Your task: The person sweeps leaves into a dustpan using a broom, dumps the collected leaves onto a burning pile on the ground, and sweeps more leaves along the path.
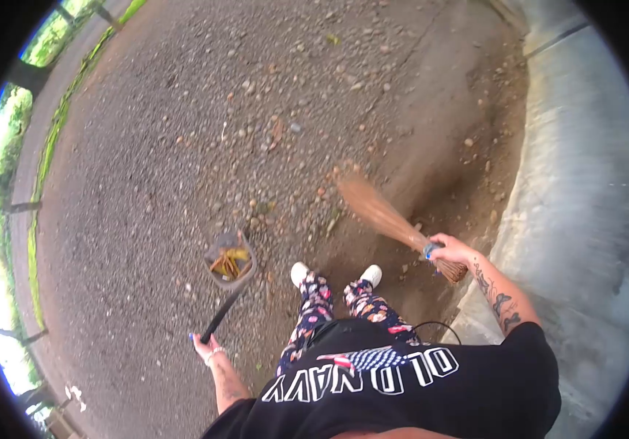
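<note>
My right hand (450, 250) is wrapped round the bound upper part of a brown straw broom (380, 208). The broom's bristles fan out to the upper left over the gravel, slightly blurred. On the other side, my left hand (206, 346) grips the black handle (221, 316) of a dustpan. The dustpan's clear, box-like pan (248, 275) is beyond the handle, with yellow and brown leaves (230, 263) inside. It is to the left of my feet.
Gravel ground (183, 146) with loose stones spreads ahead. A pale concrete wall (578, 146) curves along the right, bare dirt at its foot. A reddish-brown leaf (276, 133) lies ahead. Green growth and posts line the far left.
</note>
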Demonstrator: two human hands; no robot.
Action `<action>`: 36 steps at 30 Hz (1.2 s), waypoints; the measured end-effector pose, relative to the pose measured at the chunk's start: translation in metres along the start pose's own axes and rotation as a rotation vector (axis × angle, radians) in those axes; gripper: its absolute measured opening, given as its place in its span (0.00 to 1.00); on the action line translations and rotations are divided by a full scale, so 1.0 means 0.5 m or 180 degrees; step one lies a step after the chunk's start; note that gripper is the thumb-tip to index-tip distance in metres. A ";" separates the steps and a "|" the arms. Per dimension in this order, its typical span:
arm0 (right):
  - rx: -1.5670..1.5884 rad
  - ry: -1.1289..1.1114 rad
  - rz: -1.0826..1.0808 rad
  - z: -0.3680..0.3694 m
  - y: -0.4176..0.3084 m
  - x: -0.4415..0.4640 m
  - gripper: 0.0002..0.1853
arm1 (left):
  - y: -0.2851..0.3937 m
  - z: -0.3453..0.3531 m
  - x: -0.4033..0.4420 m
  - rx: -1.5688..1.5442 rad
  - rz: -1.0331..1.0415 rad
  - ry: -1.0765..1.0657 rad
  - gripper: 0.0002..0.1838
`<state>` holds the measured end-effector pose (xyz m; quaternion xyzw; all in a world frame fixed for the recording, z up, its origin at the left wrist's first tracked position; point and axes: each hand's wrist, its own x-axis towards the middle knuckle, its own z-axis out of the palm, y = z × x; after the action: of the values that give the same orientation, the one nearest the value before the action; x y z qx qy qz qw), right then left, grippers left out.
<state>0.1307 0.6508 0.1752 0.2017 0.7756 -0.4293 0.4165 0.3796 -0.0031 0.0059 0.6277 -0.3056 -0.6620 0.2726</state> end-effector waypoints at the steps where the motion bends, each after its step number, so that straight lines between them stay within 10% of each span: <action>1: -0.0035 0.0148 -0.0073 -0.004 0.004 -0.008 0.26 | -0.013 -0.032 0.035 0.0011 0.0003 -0.0041 0.17; 3: 0.0216 -0.0592 0.1003 -0.052 -0.023 0.063 0.25 | 0.004 -0.009 0.065 0.0017 -0.0049 -0.0070 0.18; 7: -0.0680 -0.0017 0.0594 -0.109 -0.192 0.193 0.14 | 0.047 0.080 0.068 0.0085 -0.0013 -0.0071 0.18; 12: -0.1115 0.1730 -0.0934 -0.012 -0.251 0.286 0.32 | 0.065 0.147 0.105 -0.0221 -0.0046 -0.0218 0.17; 22: 0.0639 -0.1407 -0.0764 0.277 -0.404 0.610 0.22 | 0.169 0.498 0.083 -0.0487 0.0226 -0.0151 0.19; 25: 0.1385 -0.1862 0.0182 0.208 -0.486 0.697 0.14 | 0.202 0.617 0.070 -0.0582 0.0214 0.0027 0.19; 26: 0.1972 -0.1668 0.0833 0.138 -0.528 0.691 0.12 | 0.202 0.665 0.055 -0.0699 0.0201 0.0111 0.19; 31: 0.1081 -0.0459 -0.0231 -0.093 -0.611 0.702 0.11 | 0.202 0.807 0.057 -0.0621 0.0295 -0.0304 0.17; 36: 0.1381 0.0215 -0.0163 -0.153 -0.488 0.499 0.32 | 0.191 0.978 0.033 -0.0308 0.0079 -0.0313 0.19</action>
<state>-0.2119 0.5692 0.1141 0.2811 0.6834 -0.5895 0.3262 -0.1113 -0.0483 0.0787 0.5767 -0.2941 -0.7026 0.2954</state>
